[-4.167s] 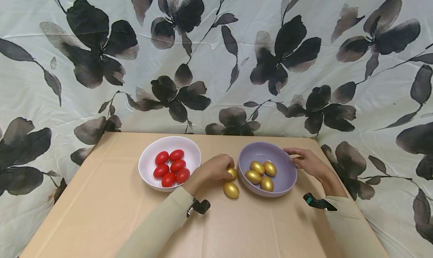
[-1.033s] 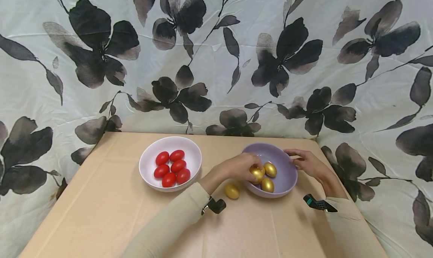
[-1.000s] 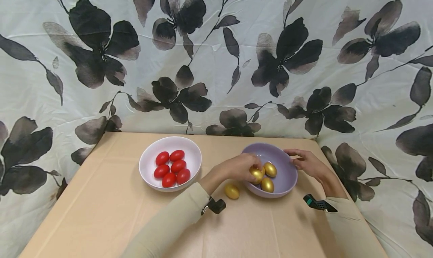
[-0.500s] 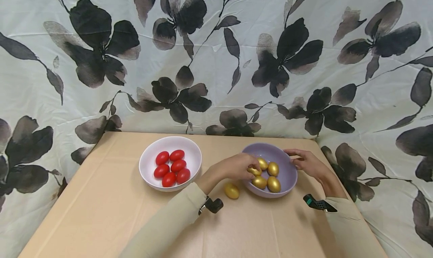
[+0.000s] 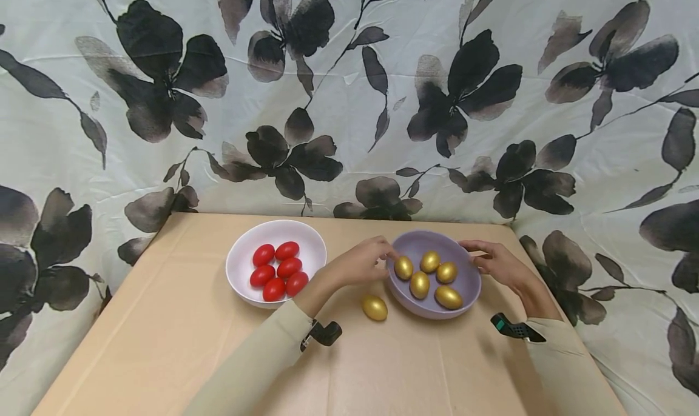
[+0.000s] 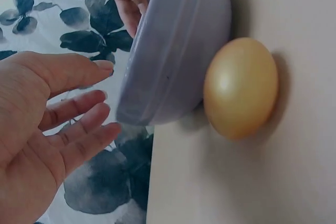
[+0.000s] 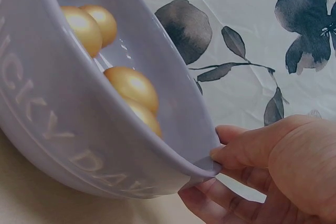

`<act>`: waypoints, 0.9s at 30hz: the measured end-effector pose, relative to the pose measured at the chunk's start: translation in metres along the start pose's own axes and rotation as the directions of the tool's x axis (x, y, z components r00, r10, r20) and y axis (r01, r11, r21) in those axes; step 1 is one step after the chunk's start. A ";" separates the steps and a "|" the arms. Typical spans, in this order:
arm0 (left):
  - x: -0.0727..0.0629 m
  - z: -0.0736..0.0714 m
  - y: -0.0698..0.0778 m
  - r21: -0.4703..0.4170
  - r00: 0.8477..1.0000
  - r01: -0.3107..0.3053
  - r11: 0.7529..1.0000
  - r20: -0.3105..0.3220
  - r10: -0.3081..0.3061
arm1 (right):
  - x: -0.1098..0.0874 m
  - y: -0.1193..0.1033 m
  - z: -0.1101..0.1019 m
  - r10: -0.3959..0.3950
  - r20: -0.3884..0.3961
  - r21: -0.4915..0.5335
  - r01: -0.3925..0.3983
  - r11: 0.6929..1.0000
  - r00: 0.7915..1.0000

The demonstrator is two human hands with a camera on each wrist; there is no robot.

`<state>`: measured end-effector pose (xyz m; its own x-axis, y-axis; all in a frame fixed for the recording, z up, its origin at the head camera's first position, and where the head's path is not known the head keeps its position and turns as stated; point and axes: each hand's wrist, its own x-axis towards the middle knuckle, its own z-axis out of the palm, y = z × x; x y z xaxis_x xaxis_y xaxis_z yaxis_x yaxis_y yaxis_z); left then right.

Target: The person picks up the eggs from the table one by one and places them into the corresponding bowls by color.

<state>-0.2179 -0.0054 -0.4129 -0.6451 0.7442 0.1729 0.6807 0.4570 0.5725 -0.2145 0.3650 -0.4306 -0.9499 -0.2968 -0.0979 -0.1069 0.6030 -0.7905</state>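
My left hand [image 5: 367, 262] is at the left rim of a purple bowl [image 5: 406, 301], holding nothing. In the left wrist view its fingers [image 6: 84, 145] are extended, and the thumb stands apart from them. Several shiny gold eggs [image 5: 419, 284] lie inside the bowl. One more gold egg [image 5: 374, 307] rests on the table just left of the bowl, below the left hand. At the bowl's right side my right hand [image 5: 499, 264] pinches the rim, thumb inside and fingers outside, as the right wrist view shows.
A white bowl [image 5: 236, 275] with several red eggs [image 5: 289, 267] stands on the left, partly behind the left forearm. The wooden-coloured table [image 5: 382, 367] ends at a floral cloth [image 5: 349, 100] behind.
My left hand carried a gold egg from the table into the purple bowl, let it go and drew back left. The eggs inside have shifted. The right hand stays on the rim.
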 end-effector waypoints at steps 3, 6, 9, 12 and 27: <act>-0.006 0.002 -0.003 -0.005 0.999 0.038 0.999 -0.003 -0.038 | -0.001 0.000 0.000 0.005 -0.001 0.001 -0.005 1.000 1.000; -0.012 0.004 -0.005 -0.017 0.997 0.077 0.997 0.008 -0.076 | -0.001 0.000 0.000 0.012 -0.001 0.012 -0.012 1.000 1.000; -0.016 0.006 -0.005 -0.029 0.995 0.101 0.994 0.025 -0.100 | -0.002 0.000 0.000 0.015 0.000 0.020 -0.015 1.000 1.000; -0.021 0.009 -0.007 -0.044 0.993 0.112 0.993 0.034 -0.110 | -0.001 0.001 0.000 0.009 0.001 0.024 -0.009 1.000 1.000; -0.035 0.031 -0.016 -0.115 0.982 0.146 0.983 0.139 -0.130 | 0.002 0.002 0.000 0.011 0.005 0.039 -0.012 0.999 1.000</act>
<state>-0.1956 -0.0234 -0.4534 -0.6739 0.7387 -0.0158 0.5345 0.5022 0.6798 -0.2164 0.3660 -0.4321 -0.9497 -0.2934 -0.1097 -0.0845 0.5773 -0.8122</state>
